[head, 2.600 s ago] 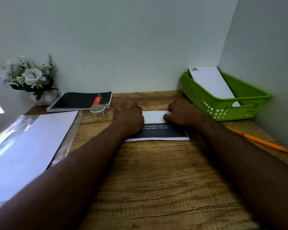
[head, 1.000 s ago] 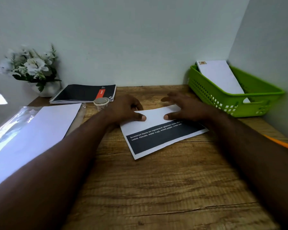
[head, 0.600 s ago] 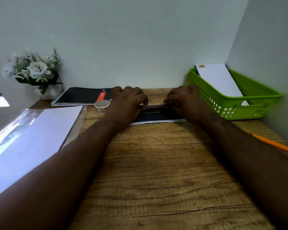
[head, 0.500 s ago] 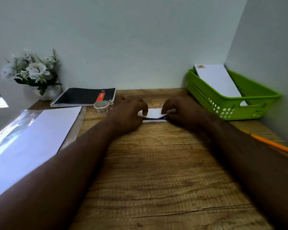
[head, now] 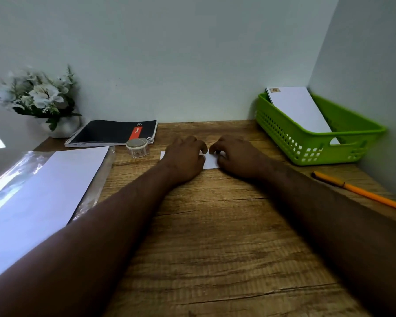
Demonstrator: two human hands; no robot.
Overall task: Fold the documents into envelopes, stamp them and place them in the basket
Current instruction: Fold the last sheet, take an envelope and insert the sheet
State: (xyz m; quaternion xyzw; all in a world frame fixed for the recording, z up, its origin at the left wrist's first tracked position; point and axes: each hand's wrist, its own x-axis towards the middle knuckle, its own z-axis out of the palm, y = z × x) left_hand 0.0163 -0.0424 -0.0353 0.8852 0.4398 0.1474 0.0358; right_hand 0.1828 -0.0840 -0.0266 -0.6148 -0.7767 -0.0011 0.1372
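Document (head: pixel 210 163) lies folded under left hand (head: pixel 185 156) and right hand (head: pixel 236 154).

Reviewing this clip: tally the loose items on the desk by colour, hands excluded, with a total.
White: 4: folded document, envelope in the basket, envelope stack in plastic, flower pot
Green: 1: basket
Black: 1: notebook
Orange: 1: pencil
Clear: 1: stamp roll
Total: 8
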